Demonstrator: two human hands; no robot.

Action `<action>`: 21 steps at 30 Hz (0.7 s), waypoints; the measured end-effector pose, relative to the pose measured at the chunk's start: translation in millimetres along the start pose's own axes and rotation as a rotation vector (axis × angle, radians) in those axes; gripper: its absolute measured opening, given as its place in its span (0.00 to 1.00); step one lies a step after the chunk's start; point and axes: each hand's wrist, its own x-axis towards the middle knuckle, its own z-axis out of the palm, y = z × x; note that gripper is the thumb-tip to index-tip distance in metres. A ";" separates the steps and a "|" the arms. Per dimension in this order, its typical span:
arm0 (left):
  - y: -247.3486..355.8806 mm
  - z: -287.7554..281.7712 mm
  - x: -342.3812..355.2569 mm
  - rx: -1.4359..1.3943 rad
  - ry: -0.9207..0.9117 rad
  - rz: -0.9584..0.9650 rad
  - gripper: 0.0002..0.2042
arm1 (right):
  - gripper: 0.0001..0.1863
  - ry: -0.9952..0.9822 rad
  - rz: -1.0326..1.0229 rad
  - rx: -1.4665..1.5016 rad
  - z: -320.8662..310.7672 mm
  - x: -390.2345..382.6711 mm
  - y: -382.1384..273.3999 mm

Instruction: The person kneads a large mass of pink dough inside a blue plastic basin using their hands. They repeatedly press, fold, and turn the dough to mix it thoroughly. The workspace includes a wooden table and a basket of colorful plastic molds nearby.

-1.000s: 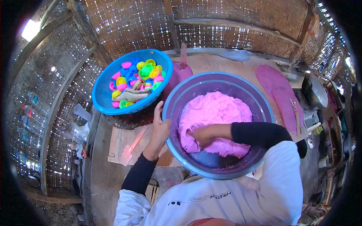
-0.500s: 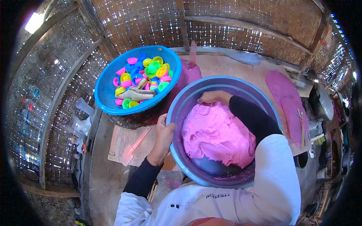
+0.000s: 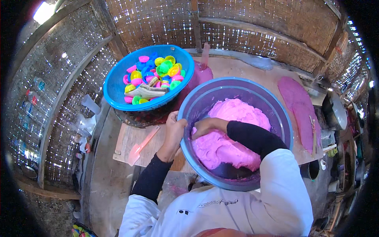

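Note:
My left hand (image 3: 175, 130) grips the rim of a large blue-grey basin (image 3: 285, 118) at its left side. Inside is a thick mass of bright pink paste (image 3: 237, 158). My right hand (image 3: 203, 128) is bent into the paste near the basin's left wall, fingers curled round some of it and partly hidden. Just left of my left hand a pink spatula (image 3: 138, 150) lies on a wooden board (image 3: 122, 146).
A bright blue basin (image 3: 114, 98) at the back left holds several coloured small cups (image 3: 164, 67) and pale sticks. Pink stains (image 3: 296, 110) mark the board at right, beside metal pots (image 3: 333, 110). Woven walls with wooden posts surround the work surface.
My right hand has moved from the basin's far side back down into the paste at the left, and the paste's shape has shifted. My left hand still holds the rim.

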 end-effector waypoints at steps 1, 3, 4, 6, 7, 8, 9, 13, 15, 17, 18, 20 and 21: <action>-0.3 0.9 -0.3 0.002 -0.012 -0.010 0.16 | 0.39 0.116 -0.002 -0.115 13.5 -1.3 1.4; 1.3 -1.5 0.2 0.015 -0.024 -0.021 0.15 | 0.40 0.101 -0.100 -0.188 23.6 -29.7 -5.8; 0.3 -3.3 0.6 0.007 -0.026 -0.021 0.16 | 0.40 0.091 -0.151 -0.219 28.7 -46.8 -9.4; -1.6 -5.5 1.5 -0.009 -0.030 -0.020 0.16 | 0.35 0.178 -0.269 -0.232 40.5 -77.4 -5.0; -0.4 -4.3 -0.1 -0.038 -0.033 -0.027 0.16 | 0.33 0.250 -0.337 -0.209 46.6 -96.8 -0.9; 0.7 -4.6 -0.1 -0.020 -0.034 -0.025 0.16 | 0.32 0.326 -0.404 -0.189 50.9 -113.8 4.0; 1.0 -5.3 0.1 -0.005 -0.039 -0.025 0.16 | 0.30 0.371 -0.438 -0.175 56.4 -128.7 8.3; 4.3 -3.3 -4.5 -0.026 -0.052 -0.036 0.17 | 0.25 0.480 -0.388 -0.145 76.1 -169.1 24.6; 6.7 -0.6 -6.3 -0.011 -0.051 -0.042 0.17 | 0.21 0.482 -0.213 -0.148 87.4 -172.2 32.8; 10.4 1.3 -8.2 -0.010 -0.058 -0.045 0.17 | 0.21 0.432 -0.116 -0.227 93.4 -160.4 38.4; 12.0 1.6 -9.5 -0.019 -0.067 -0.048 0.17 | 0.21 0.405 -0.062 -0.267 93.4 -156.9 37.0; 10.9 2.2 -10.1 -0.031 -0.073 -0.047 0.18 | 0.19 0.382 0.003 -0.329 87.6 -147.2 29.0; 10.2 3.4 -10.8 -0.030 -0.066 -0.040 0.19 | 0.18 0.373 0.030 -0.360 84.0 -140.6 24.0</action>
